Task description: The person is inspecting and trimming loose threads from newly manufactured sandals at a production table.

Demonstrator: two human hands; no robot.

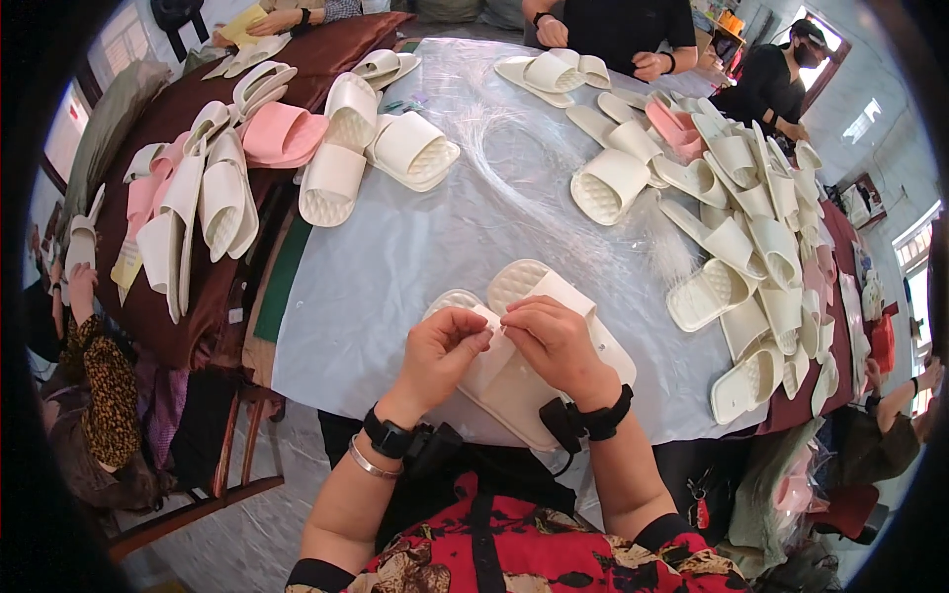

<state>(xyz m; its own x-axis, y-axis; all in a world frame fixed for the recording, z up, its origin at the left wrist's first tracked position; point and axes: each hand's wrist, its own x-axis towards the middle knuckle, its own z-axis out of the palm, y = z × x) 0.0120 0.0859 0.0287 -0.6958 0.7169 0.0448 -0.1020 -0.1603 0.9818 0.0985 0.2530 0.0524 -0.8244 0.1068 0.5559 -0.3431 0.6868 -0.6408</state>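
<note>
Fingers (461, 320) of both hands (435, 351) (559, 344) over two cream slippers (518, 281) (482, 374)

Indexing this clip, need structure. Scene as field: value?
left hand: fingertips pinched; anything held too small to make out
right hand: likewise, close to the left
beneath hands: pair of white slippers
surface: pale plastic sheet
centre: clear strands
left side: white and pink slippers on brown cloth
right side: slipper heap, mostly white
far side: person in black
</note>
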